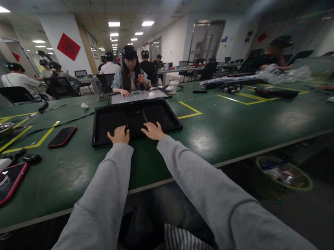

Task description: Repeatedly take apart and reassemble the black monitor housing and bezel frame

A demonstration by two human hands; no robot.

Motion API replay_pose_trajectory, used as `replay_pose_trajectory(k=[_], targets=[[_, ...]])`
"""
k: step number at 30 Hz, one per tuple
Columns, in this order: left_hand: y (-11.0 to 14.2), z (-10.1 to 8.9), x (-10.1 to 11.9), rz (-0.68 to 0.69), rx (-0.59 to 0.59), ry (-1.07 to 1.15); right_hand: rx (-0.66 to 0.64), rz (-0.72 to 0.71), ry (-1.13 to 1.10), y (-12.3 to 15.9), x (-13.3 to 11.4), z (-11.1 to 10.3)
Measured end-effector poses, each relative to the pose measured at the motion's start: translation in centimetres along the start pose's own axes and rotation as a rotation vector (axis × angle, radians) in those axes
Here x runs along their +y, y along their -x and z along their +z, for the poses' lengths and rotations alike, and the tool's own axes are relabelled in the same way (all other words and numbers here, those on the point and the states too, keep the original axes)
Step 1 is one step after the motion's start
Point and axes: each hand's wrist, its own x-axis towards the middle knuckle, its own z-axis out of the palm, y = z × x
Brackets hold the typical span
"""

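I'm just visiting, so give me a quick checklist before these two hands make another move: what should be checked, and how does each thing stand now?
1. Both hands at the black tray: ok; the left hand and right hand are at its near side.
2. Black tray inside the table's near edge: ok; bare green table shows in front.
3. Phone clear of the tray: ok; it lies apart, to the left.
4. Co-worker's hand off the tray: ok; it rests on the grey panel beyond.
5. Tray free underneath: cannot tell; its underside is hidden.
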Motion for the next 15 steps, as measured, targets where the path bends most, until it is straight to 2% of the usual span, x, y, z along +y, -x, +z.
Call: replay_pose_trajectory(k=[3, 4, 6, 8, 10, 12, 15], targets=[[0.1, -2.3, -4.9, -0.234, 0.315, 0.028, 0.186, 0.104, 0.010, 1.5, 5.2, -2.2], [-0.1, -3.0, -6.8, -0.276, 0.328, 0.031, 0.253, 0.174, 0.007, 1.9, 7.2, -2.9], [-0.7, -3.9, -10.1, -0.352, 0.320, 0.069, 0.410, 0.424, -0.074, 2.3, 11.2, -3.7], [-1.5, -4.2, -12.4, -0.378, 0.205, 0.113, 0.374, 0.565, -0.175, 2.2, 14.1, -3.8], [-2.3, -4.0, -13.7, -0.366, 0.149, 0.101, 0.299, 0.553, -0.249, 1.5, 15.6, -3.3], [-2.7, -3.7, -14.0, -0.329, 0.167, 0.063, 0.265, 0.484, -0.286, 0.6, 16.2, -2.4], [-2.8, -3.5, -14.0, -0.268, 0.205, 0.029, 0.286, 0.452, -0.328, -0.4, 16.5, -1.1]])
